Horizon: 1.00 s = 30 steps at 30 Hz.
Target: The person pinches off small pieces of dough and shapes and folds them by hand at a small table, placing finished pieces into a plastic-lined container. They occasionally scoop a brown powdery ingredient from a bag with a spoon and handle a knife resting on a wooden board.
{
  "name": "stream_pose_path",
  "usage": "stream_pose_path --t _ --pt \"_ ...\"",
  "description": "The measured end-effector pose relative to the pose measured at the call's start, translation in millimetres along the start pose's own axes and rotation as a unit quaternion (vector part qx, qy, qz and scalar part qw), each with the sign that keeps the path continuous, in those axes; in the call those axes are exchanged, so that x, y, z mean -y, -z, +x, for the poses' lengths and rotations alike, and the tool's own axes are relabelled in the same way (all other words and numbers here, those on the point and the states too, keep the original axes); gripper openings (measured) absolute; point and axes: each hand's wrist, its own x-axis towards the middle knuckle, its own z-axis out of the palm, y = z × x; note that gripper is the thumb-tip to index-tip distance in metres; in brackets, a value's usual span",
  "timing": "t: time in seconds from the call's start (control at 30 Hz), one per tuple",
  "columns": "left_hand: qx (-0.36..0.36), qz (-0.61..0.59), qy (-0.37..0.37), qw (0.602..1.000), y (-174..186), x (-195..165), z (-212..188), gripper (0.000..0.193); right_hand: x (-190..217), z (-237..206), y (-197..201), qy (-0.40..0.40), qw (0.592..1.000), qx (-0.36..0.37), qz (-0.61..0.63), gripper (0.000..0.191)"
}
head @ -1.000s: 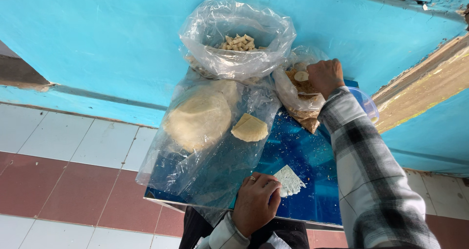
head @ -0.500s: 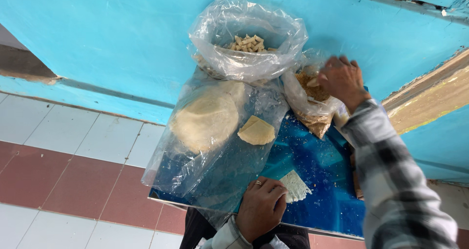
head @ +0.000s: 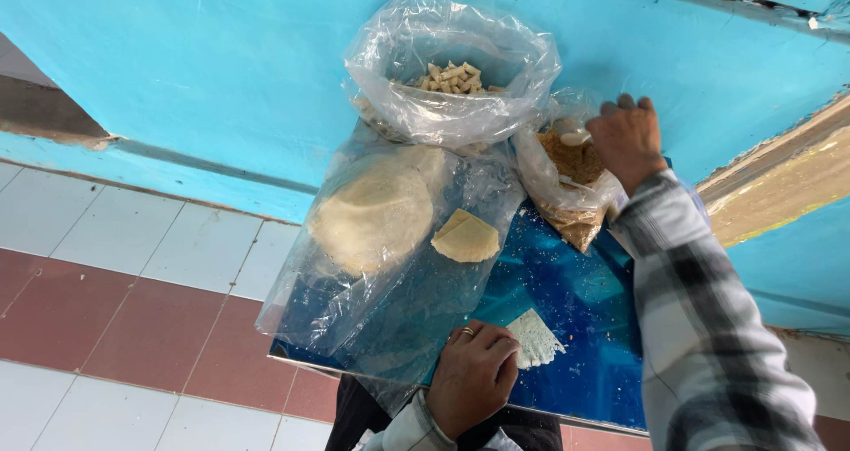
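Pointing rightward: white wrapper piece [head: 534, 338]

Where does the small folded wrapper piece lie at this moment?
In the head view the folded wrapper piece lies mid-frame on the blue board, just right of the round wrapper stack in clear plastic, and left of the filling bag.

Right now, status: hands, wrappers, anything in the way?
Left hand pins a white wrapper piece on the blue tray. Right hand in the filling bag. Round wrappers bagged; folded one lies loose.
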Motion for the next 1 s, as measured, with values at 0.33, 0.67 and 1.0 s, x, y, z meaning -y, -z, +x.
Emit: stream_pose_path --t 0.33,0.67,1.0 --pt "-0.006 -0.012 0.000 1.000 7.4 -7.0 0.9 0.008 12.4 3.3 -12.2 -0.034 0.993 -0.102 0.046 0.015" --pt "0.002 -0.016 0.010 1.000 5.3 -4.8 1.7 0.009 11.5 -28.2 7.1 -0.020 0.960 0.202 0.194 0.028" --pt "-0.052 0.072 0.030 0.996 0.9 -7.6 -2.0 0.015 4.4 -13.6 -3.7 -0.052 0.971 0.076 0.222 0.022"
